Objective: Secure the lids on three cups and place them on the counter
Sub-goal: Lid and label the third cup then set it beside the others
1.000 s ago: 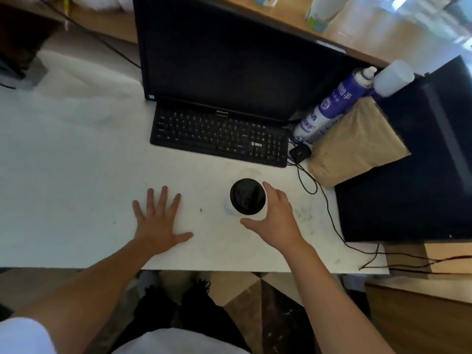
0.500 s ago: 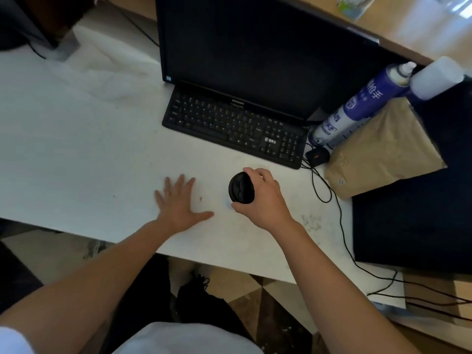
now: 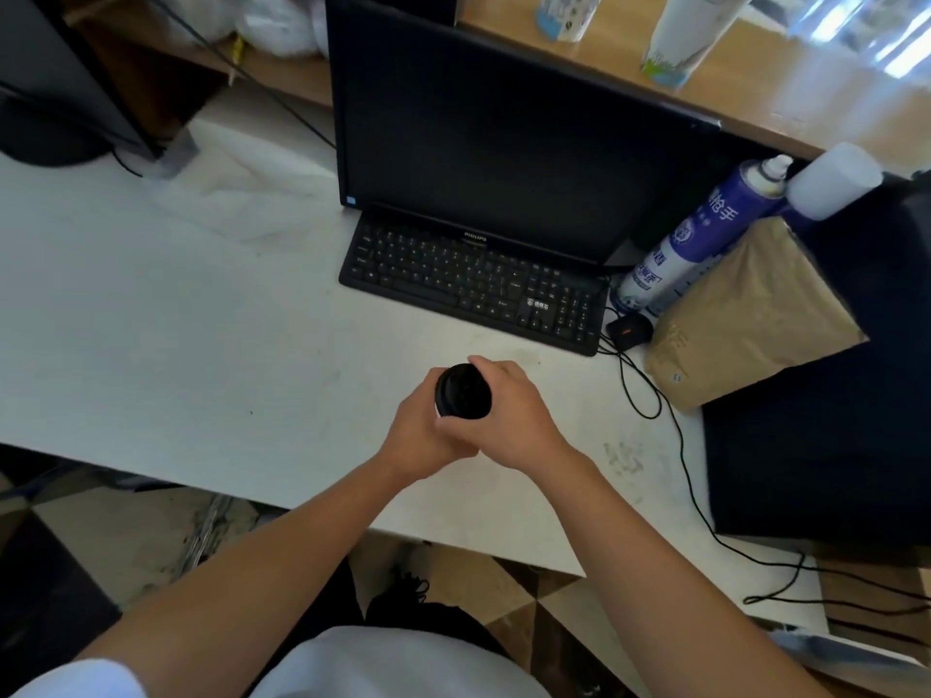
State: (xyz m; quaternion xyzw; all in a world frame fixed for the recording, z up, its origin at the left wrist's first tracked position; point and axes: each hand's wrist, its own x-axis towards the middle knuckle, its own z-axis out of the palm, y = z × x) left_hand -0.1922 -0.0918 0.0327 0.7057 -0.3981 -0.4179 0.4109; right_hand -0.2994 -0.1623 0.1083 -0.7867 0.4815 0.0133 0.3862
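Note:
A cup with a black lid [image 3: 462, 393] is held above the white desk [image 3: 176, 345], in front of the keyboard. My right hand [image 3: 509, 415] wraps over the lid's right side and top edge. From the left, my left hand [image 3: 420, 435] grips the cup body just below the lid; most of the cup body is hidden by both hands. Two tall patterned cups [image 3: 567, 15] [image 3: 685, 37] stand on the raised wooden counter [image 3: 806, 103] behind the monitor.
A black monitor [image 3: 504, 138] and keyboard [image 3: 473, 284] fill the desk's middle back. At the right are a blue spray can [image 3: 700, 239], a white bottle [image 3: 831, 181], a brown paper bag [image 3: 745, 319], a mouse [image 3: 627, 330] and trailing cables [image 3: 680, 445].
My left hand lifted off the desk and closed on the cup. My right hand shifted from beside the cup to gripping the lid, and the cup tilted and came up.

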